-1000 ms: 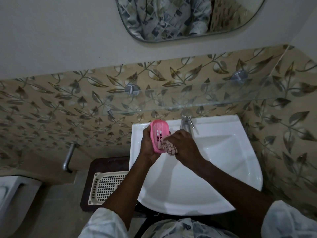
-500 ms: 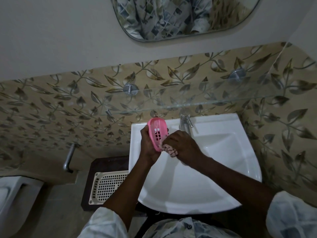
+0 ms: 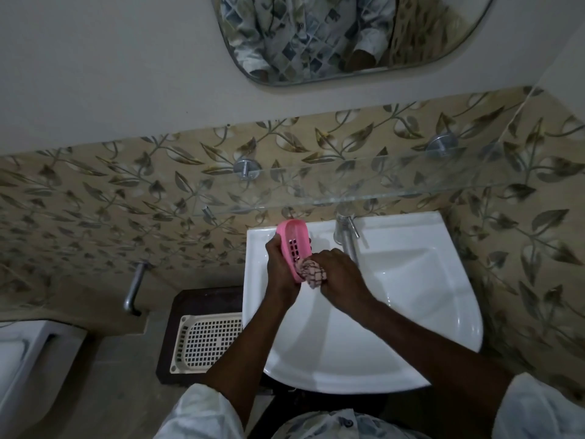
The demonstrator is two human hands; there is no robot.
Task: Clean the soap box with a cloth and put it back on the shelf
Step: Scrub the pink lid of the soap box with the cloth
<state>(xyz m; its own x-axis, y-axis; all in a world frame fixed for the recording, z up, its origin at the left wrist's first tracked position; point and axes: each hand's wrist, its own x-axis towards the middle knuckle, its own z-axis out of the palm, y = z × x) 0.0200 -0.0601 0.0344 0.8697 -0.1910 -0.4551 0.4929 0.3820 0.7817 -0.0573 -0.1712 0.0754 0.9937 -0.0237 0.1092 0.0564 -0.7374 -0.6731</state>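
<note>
We are holding the pink soap box (image 3: 292, 245) on edge above the back left corner of the sink (image 3: 411, 343), with its slotted floor turned toward the sink's middle. The left hand (image 3: 280, 274) is gripping the box from the side facing away from the sink, thumb curling over the rim. The plastic is hiding the other fingers, so we cannot tell how they are lying. The right hand (image 3: 340, 275) is closing its fingers (image 3: 326, 259) round the checked cloth (image 3: 313, 274), pinching it into a wad that is pressing against the box's lower end.

To wipe well, we are thinking of three things:

- bracing the box firmly with the left hand so it is not twisting under the rubbing;
- working the wad up along the inside and pushing a cloth corner into the slots (residue is probably clinging there);
- keeping everything above the sink, clear of the tap (image 3: 345, 239) at its back edge.

The glass shelf (image 3: 380, 182), running just above the sink's back edge, is waiting for the box.
</note>
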